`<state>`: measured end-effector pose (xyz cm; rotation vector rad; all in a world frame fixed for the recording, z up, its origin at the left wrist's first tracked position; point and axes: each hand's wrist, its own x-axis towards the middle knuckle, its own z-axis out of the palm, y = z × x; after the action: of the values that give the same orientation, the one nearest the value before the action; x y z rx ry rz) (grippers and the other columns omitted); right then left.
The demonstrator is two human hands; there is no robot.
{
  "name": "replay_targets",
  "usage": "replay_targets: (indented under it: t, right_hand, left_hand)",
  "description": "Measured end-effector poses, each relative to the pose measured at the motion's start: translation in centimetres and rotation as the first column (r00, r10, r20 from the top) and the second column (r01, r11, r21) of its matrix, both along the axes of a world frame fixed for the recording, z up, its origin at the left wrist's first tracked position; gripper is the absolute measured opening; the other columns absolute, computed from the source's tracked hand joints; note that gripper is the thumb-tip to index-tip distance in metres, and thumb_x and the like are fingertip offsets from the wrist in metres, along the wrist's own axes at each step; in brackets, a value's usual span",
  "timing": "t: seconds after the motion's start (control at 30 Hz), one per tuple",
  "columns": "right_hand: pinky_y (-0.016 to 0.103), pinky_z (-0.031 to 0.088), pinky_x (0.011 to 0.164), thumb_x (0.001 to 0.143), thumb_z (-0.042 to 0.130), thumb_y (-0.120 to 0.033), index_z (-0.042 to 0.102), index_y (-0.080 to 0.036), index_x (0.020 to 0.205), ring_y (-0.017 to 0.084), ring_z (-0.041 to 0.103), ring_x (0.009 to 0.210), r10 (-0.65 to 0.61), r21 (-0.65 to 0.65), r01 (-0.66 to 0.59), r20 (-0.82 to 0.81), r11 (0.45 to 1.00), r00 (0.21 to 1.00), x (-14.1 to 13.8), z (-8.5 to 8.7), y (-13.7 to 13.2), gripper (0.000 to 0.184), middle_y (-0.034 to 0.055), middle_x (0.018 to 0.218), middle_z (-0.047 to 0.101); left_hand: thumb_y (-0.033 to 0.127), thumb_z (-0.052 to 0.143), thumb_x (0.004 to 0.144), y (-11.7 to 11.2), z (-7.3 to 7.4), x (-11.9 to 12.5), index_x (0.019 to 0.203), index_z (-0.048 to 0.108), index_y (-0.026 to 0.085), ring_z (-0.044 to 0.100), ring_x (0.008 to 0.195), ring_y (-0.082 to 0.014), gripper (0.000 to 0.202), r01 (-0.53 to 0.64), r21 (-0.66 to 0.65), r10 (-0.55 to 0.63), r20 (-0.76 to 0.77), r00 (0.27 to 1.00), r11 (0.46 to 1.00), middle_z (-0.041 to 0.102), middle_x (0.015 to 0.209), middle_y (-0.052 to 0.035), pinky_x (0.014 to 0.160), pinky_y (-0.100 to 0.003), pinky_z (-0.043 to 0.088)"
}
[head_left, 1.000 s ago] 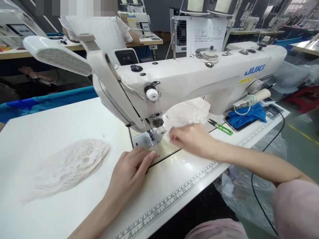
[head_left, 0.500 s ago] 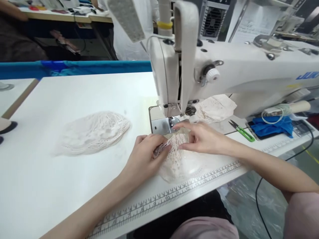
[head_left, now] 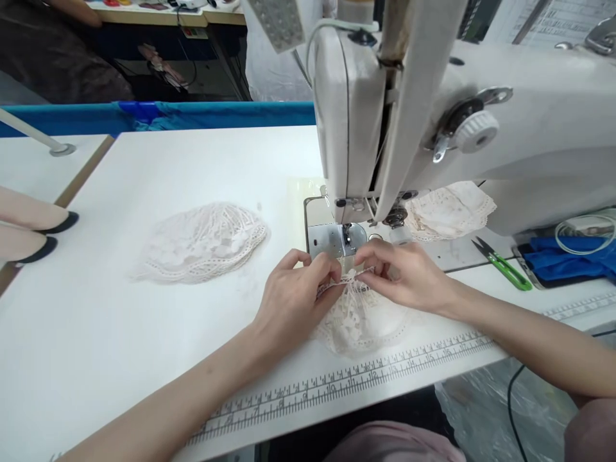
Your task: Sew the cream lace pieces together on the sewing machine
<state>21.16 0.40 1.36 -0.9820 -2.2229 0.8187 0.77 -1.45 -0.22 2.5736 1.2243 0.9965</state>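
A cream lace piece (head_left: 359,317) lies on the white table (head_left: 144,359) just in front of the sewing machine's metal needle plate (head_left: 332,239). My left hand (head_left: 293,301) pinches the top edge of that lace from the left. My right hand (head_left: 409,276) pinches the same edge from the right, and the edge is pulled taut between them, close below the presser foot. The white sewing machine (head_left: 433,122) rises directly above both hands.
A pile of lace pieces (head_left: 205,240) lies left of the machine, another pile (head_left: 450,208) sits behind the arm. Green thread snips (head_left: 503,269) and blue cloth (head_left: 568,263) lie at right. A ruler strip (head_left: 366,375) runs along the table's front edge. Shoes (head_left: 48,234) show at far left.
My right hand brought a lace piece from the pile behind the machine to the needle plate. Both hands then closed on its top edge, and my view moved closer and leftward.
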Motion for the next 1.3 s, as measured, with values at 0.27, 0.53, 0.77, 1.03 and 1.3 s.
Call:
replay_targets:
  t: [0.27,0.53,0.77,1.03,1.3]
  right_hand:
    - [0.017,0.041,0.053,0.089,0.054,-0.014,0.055,-0.017,0.096,0.005,0.051,0.054,0.082,0.226,-0.083,0.011,0.971,0.997,0.1,-0.7,-0.3,0.007,-0.0053,0.071,0.06]
    - [0.018,0.042,0.052,0.088,0.052,-0.014,0.057,-0.017,0.097,0.006,0.05,0.054,0.099,0.227,-0.108,0.049,0.968,0.994,0.1,-0.6,-0.3,0.011,-0.0045,0.07,0.06]
    - [0.017,0.045,0.053,0.093,0.049,-0.015,0.062,-0.014,0.093,0.006,0.056,0.058,0.109,0.395,-0.099,-0.004,0.914,0.994,0.1,-0.7,-0.3,0.013,-0.0022,0.07,0.064]
    - [0.022,0.038,0.042,0.081,0.066,-0.01,0.069,-0.012,0.075,0.007,0.047,0.049,0.126,0.905,-0.258,0.228,0.338,0.965,0.3,0.2,-0.7,0.007,-0.0032,0.055,0.058]
    - [0.023,0.039,0.04,0.082,0.065,-0.012,0.068,-0.018,0.068,0.008,0.046,0.047,0.152,0.898,-0.335,0.303,0.285,0.941,0.7,1.1,-1.2,0.016,-0.0032,0.055,0.057]
  left_hand:
    - [0.013,0.048,0.088,0.0,0.1,-0.3,0.082,0.042,0.022,0.049,0.055,-0.0098,0.013,0.009,-0.023,-0.01,-0.018,1.0,1.0,0.054,0.058,0.0079,0.061,-0.024,0.041]
    - [0.015,0.048,0.089,-0.1,0.3,-0.3,0.082,0.042,0.022,0.048,0.052,-0.0096,0.012,0.032,-0.034,-0.032,0.007,0.999,0.999,0.053,0.057,0.0088,0.059,-0.025,0.041]
    - [0.024,0.056,0.091,-0.1,0.3,-0.3,0.088,0.042,0.022,0.037,0.042,-0.0073,0.015,0.137,0.054,-0.141,0.068,0.988,0.989,0.044,0.049,0.0137,0.064,-0.027,0.044]
    - [0.006,0.044,0.085,-0.4,0.2,-0.2,0.115,0.045,0.019,0.044,0.046,-0.0095,0.032,0.13,0.014,-0.13,0.028,0.991,0.991,0.045,0.05,0.0131,0.064,-0.027,0.045]
    - [0.006,0.05,0.087,-1.1,1.1,-0.4,0.092,0.06,0.023,0.048,0.043,-0.006,0.021,0.152,0.014,-0.152,0.033,0.988,0.988,0.061,0.055,0.0108,0.07,-0.03,0.046]
